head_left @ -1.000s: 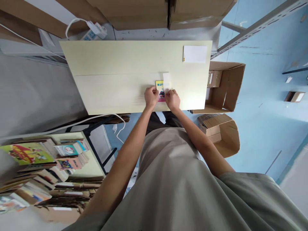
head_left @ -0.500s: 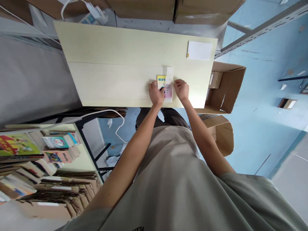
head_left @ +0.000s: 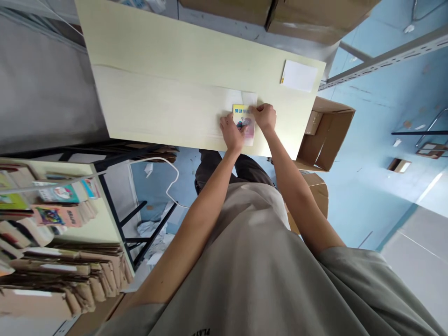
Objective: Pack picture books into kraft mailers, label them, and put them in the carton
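A small booklet (head_left: 239, 110) with a yellow and pink cover lies on the pale table. Over its right part rests a translucent sheet (head_left: 249, 97), reaching past the booklet's top and bottom edges. My left hand (head_left: 233, 133) grips the booklet at its left side, its thumb across the cover. At the upper right corner of the booklet, my right hand (head_left: 265, 115) pinches the sheet's edge between thumb and fingers. A wide, pale sheet (head_left: 157, 102) stretches leftward along the table from the booklet.
A white card or pad (head_left: 299, 75) lies at the table's (head_left: 196, 60) far right. Cardboard boxes (head_left: 331, 133) stand open beyond the right edge, with closed boxes (head_left: 318, 21) behind. Shelves at lower left hold books (head_left: 58, 191) and folded cardboard (head_left: 70, 275). A white cable (head_left: 171, 182) hangs below.
My right hand has moved left onto the booklet's upper right corner and the translucent sheet, which now lies closer against the cover. The whole view has tilted and shifted.
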A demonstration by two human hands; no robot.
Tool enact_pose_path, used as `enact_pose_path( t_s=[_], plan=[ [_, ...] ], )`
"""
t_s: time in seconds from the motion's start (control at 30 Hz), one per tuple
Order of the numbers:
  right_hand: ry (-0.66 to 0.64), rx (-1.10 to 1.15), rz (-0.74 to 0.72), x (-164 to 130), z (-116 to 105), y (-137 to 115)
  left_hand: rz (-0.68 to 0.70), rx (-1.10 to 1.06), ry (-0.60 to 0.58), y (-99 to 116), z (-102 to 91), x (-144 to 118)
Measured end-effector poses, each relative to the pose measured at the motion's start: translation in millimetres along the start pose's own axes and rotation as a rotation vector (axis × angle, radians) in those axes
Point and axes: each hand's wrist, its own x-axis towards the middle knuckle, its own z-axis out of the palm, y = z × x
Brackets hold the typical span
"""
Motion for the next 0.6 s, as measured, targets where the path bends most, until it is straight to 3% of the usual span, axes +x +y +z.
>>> enact_pose_path(
  t_s=[0.17,0.3,0.6],
  plan=[
    [-0.069,0.043,-0.116,3,-13,7,0.081,0.081,-0.035,-11,-6.4,3],
    [-0.081,0.019,-0.078,-1,-20,2,0.068,0.133,0.028,-13,-12.9,-6],
    [-0.039,-0.003,-0.024,-5,-18,-11,0.133,0.132,-0.094,10,-17.8,-42]
  ],
)
